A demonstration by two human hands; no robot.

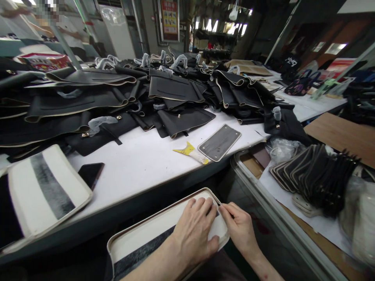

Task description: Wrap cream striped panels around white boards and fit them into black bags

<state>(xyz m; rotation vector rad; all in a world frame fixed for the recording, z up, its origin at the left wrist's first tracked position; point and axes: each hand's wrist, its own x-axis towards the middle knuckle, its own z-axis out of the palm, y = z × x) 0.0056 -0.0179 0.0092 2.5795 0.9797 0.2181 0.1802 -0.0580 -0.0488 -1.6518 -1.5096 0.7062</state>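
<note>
While under left hand (195, 230) — cream panel (143, 235)

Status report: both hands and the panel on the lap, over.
Left hand flat on cream-edged rounded panel with grey stripe. Right hand pinching its far corner. Nothing between the hands and the panel.

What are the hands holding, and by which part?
A striped cream panel: the left hand presses flat on its rounded far corner, while the right hand pinches that corner's edge.
</note>
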